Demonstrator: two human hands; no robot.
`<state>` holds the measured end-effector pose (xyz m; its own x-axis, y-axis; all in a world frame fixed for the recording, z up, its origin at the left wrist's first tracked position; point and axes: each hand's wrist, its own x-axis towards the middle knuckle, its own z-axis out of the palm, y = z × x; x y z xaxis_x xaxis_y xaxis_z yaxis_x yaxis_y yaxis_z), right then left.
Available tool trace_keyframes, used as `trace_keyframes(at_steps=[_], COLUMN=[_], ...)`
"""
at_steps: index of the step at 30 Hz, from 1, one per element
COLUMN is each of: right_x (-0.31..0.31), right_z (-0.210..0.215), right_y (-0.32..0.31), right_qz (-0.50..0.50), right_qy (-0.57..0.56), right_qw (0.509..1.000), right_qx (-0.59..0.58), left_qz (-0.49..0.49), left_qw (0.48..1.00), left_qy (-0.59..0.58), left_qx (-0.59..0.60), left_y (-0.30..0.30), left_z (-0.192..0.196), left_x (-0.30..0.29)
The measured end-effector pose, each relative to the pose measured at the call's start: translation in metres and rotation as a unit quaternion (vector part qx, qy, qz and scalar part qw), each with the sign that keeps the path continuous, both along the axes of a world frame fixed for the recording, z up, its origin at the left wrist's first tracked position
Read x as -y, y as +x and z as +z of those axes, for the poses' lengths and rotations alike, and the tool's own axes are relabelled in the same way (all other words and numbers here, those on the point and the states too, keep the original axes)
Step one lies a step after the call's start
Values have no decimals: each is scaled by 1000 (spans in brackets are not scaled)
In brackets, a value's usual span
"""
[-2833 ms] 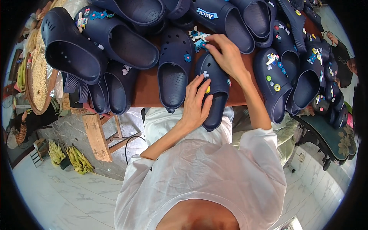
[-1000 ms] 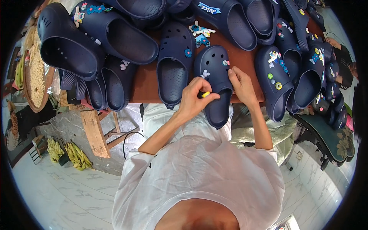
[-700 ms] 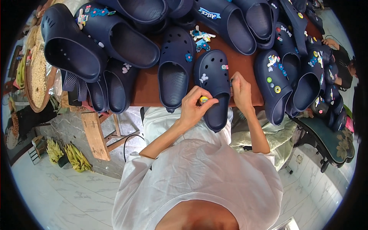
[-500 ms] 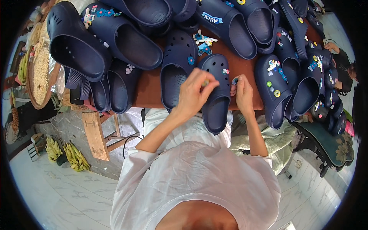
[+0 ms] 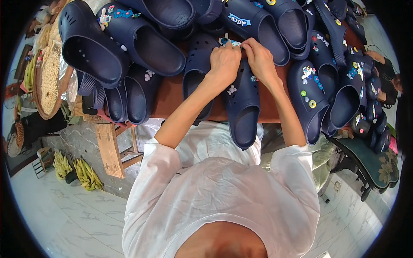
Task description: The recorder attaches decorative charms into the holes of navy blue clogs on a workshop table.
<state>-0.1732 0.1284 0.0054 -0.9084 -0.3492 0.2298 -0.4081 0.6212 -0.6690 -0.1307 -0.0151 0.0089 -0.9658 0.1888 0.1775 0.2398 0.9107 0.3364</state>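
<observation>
A dark blue clog [image 5: 243, 101] lies in front of me, its heel overhanging the table's near edge. On its upper I see a white bow-like charm [image 5: 232, 90] and a small swirl charm [image 5: 254, 78]. My left hand [image 5: 225, 64], fingers curled, is over the clog's toe. Beside it, my right hand [image 5: 260, 60] has its fingertips pinched together. Both reach a small heap of white and blue charms [image 5: 230, 41] just beyond the toe; whatever the fingers hold is hidden. A second clog [image 5: 198, 53], its upper bare of charms where visible, lies partly under my left forearm.
Stacked dark blue clogs [image 5: 94, 56] crowd the left, and charm-covered clogs [image 5: 307, 96] the right, of the brown tabletop [image 5: 165, 101]. Left of the table are a wooden stool [image 5: 109, 150] and a basket of pale grains [image 5: 47, 81]. A dark green chair [image 5: 370, 163] stands at right.
Both hands have moved forward from the clog's sides to the charm heap and come close together. The bow-like charm on the clog now shows where my left hand was.
</observation>
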Motion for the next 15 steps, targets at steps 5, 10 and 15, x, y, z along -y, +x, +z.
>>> trace_keyframes(at_steps=[5, 10, 15], right_x=[-1, -24, -48], right_z=[-9, 15, 28], right_y=[-1, 22, 53], right_qz=[6, -4, -34], right_qy=[-66, -78, 27], right_qw=[997, 996, 982], right_qx=[37, 42, 183], left_qz=[28, 12, -30], left_qw=[998, 972, 952], left_qy=[55, 227, 303], left_qx=[-23, -65, -35], left_y=[21, 72, 119], left_z=[11, 26, 12], left_x=[1, 6, -9])
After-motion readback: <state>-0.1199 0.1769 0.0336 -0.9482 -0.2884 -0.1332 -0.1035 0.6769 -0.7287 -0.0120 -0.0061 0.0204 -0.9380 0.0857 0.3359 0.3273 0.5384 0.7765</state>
